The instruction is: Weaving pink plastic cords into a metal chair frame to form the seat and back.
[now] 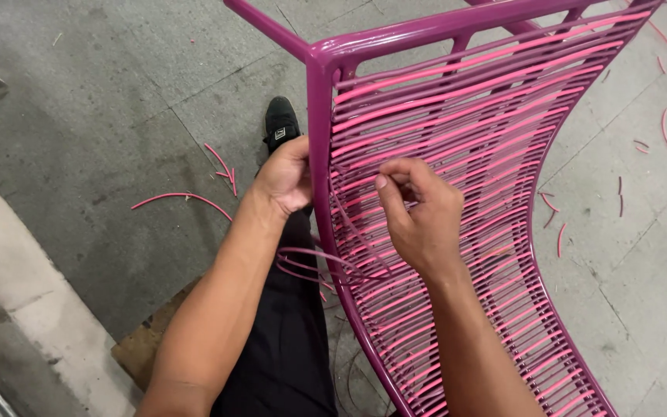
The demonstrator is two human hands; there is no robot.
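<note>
From the head view, I'm seeing the purple chair frame (319, 154) standing over open concrete floor (117, 116). My left hand (286, 176) is gripping its side bar, while my right hand (418, 212) is pinching a purple cord (326, 266) against the woven strands (465, 131).

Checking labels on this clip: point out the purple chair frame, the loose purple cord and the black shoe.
purple chair frame (319, 154), head view, left upright bar.
loose purple cord (303, 255), head view, looped part.
black shoe (281, 123), head view, upper.
</note>
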